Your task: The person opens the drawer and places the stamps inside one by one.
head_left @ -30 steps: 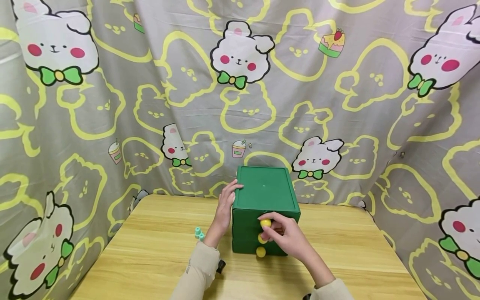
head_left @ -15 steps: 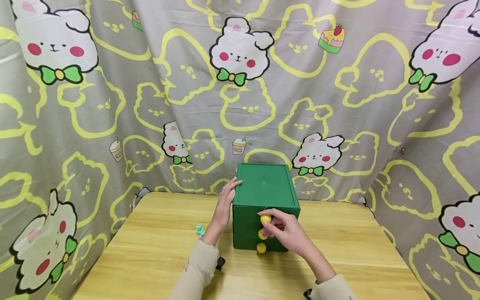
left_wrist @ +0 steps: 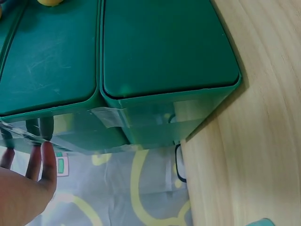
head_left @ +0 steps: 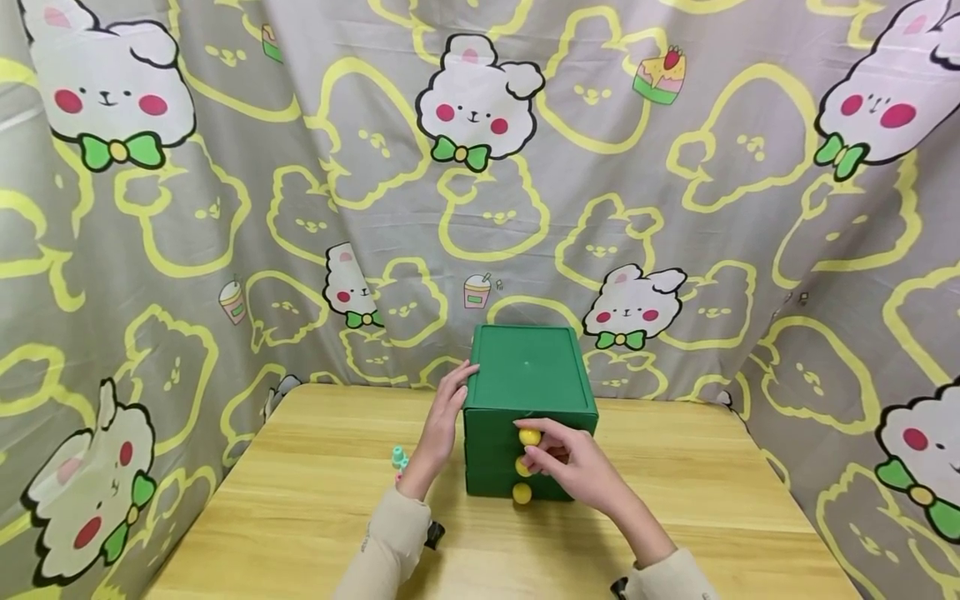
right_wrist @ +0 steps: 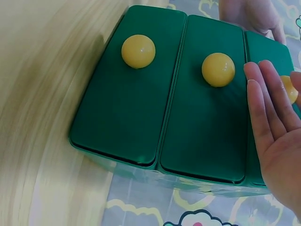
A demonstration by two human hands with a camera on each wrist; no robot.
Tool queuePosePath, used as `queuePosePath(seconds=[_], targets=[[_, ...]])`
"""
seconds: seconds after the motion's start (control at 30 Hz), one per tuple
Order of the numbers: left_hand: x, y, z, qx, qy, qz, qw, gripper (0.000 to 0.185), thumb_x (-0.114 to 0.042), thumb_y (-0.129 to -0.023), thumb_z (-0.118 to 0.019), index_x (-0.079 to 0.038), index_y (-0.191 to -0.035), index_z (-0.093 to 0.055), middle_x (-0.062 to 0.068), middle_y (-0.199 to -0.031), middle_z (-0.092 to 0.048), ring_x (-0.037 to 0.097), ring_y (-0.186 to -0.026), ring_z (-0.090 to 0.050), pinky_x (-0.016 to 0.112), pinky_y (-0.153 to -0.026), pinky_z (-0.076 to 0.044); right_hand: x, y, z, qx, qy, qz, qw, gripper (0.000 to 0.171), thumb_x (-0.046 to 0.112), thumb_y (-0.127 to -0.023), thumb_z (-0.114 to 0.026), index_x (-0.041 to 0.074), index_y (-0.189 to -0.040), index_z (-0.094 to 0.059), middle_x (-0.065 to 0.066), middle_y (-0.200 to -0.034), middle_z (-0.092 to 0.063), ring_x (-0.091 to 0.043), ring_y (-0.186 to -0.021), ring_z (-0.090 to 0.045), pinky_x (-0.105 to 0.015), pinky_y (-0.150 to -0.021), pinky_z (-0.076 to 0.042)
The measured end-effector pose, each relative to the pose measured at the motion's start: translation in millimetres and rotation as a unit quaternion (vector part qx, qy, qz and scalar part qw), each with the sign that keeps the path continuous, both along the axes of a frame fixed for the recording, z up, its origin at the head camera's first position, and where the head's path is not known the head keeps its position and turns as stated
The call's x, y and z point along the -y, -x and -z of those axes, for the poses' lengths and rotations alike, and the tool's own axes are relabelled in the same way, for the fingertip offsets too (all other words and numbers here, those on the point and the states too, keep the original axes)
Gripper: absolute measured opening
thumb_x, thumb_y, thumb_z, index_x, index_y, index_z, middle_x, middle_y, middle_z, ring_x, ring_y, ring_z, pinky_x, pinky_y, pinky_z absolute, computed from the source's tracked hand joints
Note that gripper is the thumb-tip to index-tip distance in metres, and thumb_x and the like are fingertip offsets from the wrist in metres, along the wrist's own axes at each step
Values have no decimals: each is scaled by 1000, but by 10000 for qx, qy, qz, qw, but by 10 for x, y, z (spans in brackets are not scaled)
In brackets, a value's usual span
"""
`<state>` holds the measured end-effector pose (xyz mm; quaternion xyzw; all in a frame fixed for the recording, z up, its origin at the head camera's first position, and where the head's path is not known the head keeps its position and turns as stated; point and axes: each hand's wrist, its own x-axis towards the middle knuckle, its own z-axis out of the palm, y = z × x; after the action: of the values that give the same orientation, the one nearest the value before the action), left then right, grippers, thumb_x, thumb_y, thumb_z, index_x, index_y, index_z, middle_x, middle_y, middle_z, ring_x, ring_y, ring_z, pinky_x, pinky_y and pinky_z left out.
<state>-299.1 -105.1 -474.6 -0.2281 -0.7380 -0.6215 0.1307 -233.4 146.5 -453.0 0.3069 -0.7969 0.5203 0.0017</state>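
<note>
Head view, left hand: the left hand (head_left: 444,410) lies flat against the left side of the green drawer box (head_left: 528,386), fingers straight, tips up at the top edge, gripping nothing.
Head view, right hand: the right hand (head_left: 570,465) is at the box front, fingertips on the top yellow knob (head_left: 529,437). Looks like a pinch, but can't tell for sure.
Head view, box: sits mid-table (head_left: 300,500) near the bunny curtain (head_left: 225,208); a small teal thing (head_left: 400,457) lies by the left wrist.
Left wrist view: straight fingers (left_wrist: 47,160) touching the box edge (left_wrist: 141,70).
Right wrist view: palm open, fingers (right_wrist: 263,103) stretched over the drawer fronts, one knob (right_wrist: 290,89) right at the fingertips, two other knobs (right_wrist: 218,69) untouched.
Writing: none I can read.
</note>
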Motion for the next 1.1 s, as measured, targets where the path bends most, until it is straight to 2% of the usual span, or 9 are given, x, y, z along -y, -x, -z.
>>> queuePosePath(seconds=[0.17, 0.3, 0.43, 0.6, 0.7, 0.9, 0.97, 1.1], targets=[[6, 16, -10, -231, -10, 112, 9997, 41, -26, -113, -36, -20, -149, -52, 10, -170, -27, 30, -159, -20, 63, -123, -19, -37, -41, 9, -318, -139, -33, 9994, 42, 22, -105, -62, 14, -146, -60, -11, -102, -78, -21, -83, -76, -31, -76, -61], [8, 31, -41, -354, -33, 157, 9992, 38, -23, -112, -38, -16, -143, -57, 9, -168, -30, 31, -158, -22, 65, -122, -20, -93, -98, 16, -361, -266, -207, 9988, 35, 23, -105, -62, 9, -136, -69, -11, -110, -77, -13, -85, -75, -29, -76, -61], [17, 46, -67, -283, -80, 149, 9995, 34, -24, -111, -42, -15, -138, -60, 14, -167, -31, 31, -156, -25, 65, -121, -20, -150, -145, 68, -59, -384, -216, 9990, 32, 27, -105, -63, 8, -128, -73, -12, -116, -76, -9, -89, -74, -28, -78, -61], [17, 71, -63, -164, -146, 196, 9996, 31, -24, -110, -45, -15, -134, -62, 12, -166, -33, 30, -154, -28, 64, -120, -22, -217, -161, 215, 466, -514, -85, 9976, 37, 30, -104, -64, 9, -134, -69, -16, -119, -75, -9, -91, -74, -26, -80, -59], [12, 84, -53, -196, -136, 197, 9995, 31, -23, -110, -45, -13, -134, -62, 11, -166, -33, 31, -153, -29, 63, -120, -23, -246, -144, 305, 683, -509, -110, 9963, 42, 28, -104, -63, 7, -140, -63, -21, -115, -74, -8, -91, -73, -30, -79, -61], [2, 100, -33, -341, -99, 207, 9992, 32, -21, -110, -43, -11, -135, -61, 18, -166, -31, 34, -154, -28, 66, -119, -23, -235, -88, 435, 1138, -207, -112, 9932, 45, 24, -105, -62, 8, -147, -56, -27, -118, -71, -18, -92, -76, -46, -79, -62], [5, 103, -26, -339, -96, 194, 9992, 32, -20, -110, -43, -12, -135, -61, 17, -165, -32, 34, -154, -27, 66, -119, -23, -196, -74, 459, 1287, -99, -103, 9916, 44, 26, -105, -62, 10, -147, -56, -26, -124, -69, -26, -94, -76, -49, -79, -61], [-3, 101, -17, -359, -116, 164, 9992, 32, -20, -110, -42, -11, -134, -61, 12, -165, -34, 33, -155, -26, 64, -120, -22, -77, -58, 498, 1416, 79, -58, 9899, 42, 25, -106, -61, 13, -145, -58, -25, -124, -67, -40, -97, -73, -51, -80, -61]])
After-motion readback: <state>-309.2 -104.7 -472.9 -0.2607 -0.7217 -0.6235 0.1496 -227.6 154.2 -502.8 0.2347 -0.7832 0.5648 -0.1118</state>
